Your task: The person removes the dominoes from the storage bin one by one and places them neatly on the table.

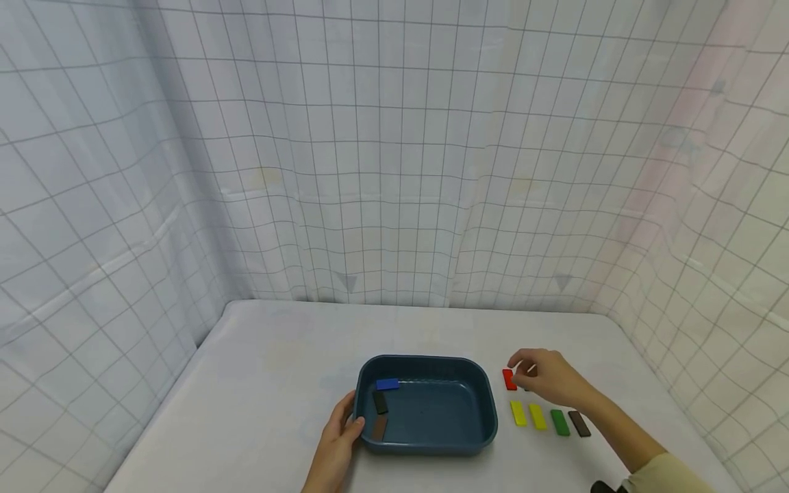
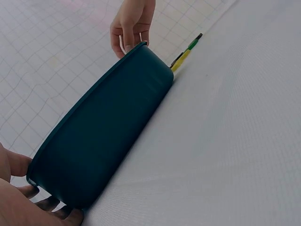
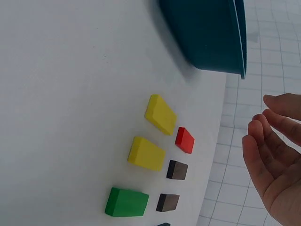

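Note:
My left hand (image 1: pixel 335 438) grips the left side of a dark teal plastic tub (image 1: pixel 431 448), thumb at the rim and fingers along the outer wall. A blue block (image 1: pixel 387 384), a black block (image 1: pixel 380 402) and a brown block (image 1: pixel 380 428) lie along the tub's left side. Right of the tub, my right hand (image 1: pixel 548 376) hovers over the table, fingers loosely bent with nothing between them in the right wrist view. Close under it are a red block (image 3: pixel 185 140) and two dark blocks, one (image 3: pixel 177 170) nearer the red; the hand mostly hides these dark ones in the head view.
In a nearer row on the white table (image 1: pixel 246 397) lie two yellow blocks, one (image 1: pixel 518 413) nearest the tub, then a green block (image 1: pixel 559 422) and a dark brown block (image 1: pixel 579 424). Grid-patterned white curtains (image 1: pixel 382 171) hang at the back and both sides.

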`<state>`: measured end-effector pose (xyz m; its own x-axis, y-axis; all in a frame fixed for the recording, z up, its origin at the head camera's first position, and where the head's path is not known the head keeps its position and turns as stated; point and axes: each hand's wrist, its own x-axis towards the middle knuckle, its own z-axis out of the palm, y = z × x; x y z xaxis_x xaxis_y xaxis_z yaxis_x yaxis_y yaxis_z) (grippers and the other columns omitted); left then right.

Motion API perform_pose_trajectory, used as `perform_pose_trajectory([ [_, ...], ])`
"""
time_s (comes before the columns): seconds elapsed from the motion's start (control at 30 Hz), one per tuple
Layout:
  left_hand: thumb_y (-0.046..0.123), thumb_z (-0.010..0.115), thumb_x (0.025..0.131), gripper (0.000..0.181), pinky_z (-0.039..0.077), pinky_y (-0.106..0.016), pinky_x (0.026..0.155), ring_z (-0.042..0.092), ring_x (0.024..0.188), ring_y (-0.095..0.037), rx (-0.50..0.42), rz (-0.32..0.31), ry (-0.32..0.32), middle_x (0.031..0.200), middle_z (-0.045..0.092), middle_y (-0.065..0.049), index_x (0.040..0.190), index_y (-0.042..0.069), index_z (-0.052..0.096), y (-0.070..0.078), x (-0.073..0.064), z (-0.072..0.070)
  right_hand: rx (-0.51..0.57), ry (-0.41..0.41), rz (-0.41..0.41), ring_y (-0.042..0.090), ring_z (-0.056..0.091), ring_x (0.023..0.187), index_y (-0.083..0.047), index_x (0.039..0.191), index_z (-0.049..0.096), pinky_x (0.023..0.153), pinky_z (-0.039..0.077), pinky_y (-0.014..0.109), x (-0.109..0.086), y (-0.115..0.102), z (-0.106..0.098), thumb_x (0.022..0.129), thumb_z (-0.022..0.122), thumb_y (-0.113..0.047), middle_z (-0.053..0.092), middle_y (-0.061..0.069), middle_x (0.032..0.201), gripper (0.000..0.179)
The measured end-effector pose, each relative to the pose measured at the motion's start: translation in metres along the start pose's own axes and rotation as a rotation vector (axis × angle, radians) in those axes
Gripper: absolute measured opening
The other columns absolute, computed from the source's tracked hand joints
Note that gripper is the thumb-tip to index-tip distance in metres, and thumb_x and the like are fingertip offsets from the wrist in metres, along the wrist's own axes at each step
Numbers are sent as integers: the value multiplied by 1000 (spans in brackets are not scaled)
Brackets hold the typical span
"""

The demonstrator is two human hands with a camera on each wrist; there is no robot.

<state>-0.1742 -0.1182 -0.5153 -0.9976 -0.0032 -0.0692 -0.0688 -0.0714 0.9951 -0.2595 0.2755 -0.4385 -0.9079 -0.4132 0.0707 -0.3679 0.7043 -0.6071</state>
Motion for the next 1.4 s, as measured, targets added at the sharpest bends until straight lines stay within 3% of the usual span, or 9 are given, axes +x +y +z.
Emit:
perform_pose_trajectory([
  [0.23,2,45,109,57,25,-62,117,13,151,-52,3,10,8,164,15,-35,159,-9,21,1,-1,0,-9,-20,-111,11,66,77,-8,109,70,62,57,28,21,-14,4,94,75,-11,67,-6,87,16],
  [0.5,1,45,108,56,25,-62,117,12,151,-51,0,14,2,163,16,-36,158,-9,22,2,-1,1,18,-85,-143,11,65,76,-3,112,70,57,57,28,37,-28,13,94,75,-9,67,-5,89,20],
  [0.67,3,45,109,57,25,-63,117,10,152,-50,8,7,0,164,16,-35,159,-8,21,2,0,-1,-3,-123,-231,14,68,83,1,116,69,66,59,28,51,-39,24,93,76,-5,70,3,95,24],
  [0.73,3,46,109,57,25,-63,117,11,152,-50,13,5,4,163,17,-35,159,-8,21,2,0,-1,-23,-129,-261,14,68,85,1,116,69,73,59,27,57,-43,31,92,76,-2,70,7,97,25],
  [1.1,3,47,108,57,25,-63,117,12,151,-51,18,7,6,163,19,-35,159,-9,23,0,0,1,-27,-159,-300,11,68,85,1,113,71,77,59,28,80,-54,78,90,78,-1,73,9,99,24],
  [1.4,5,47,108,57,23,-64,118,12,151,-51,19,-7,7,163,20,-34,159,-7,23,0,1,0,-31,-186,-357,14,71,101,-1,121,72,86,57,27,98,-69,113,95,74,-5,75,8,113,26],
])
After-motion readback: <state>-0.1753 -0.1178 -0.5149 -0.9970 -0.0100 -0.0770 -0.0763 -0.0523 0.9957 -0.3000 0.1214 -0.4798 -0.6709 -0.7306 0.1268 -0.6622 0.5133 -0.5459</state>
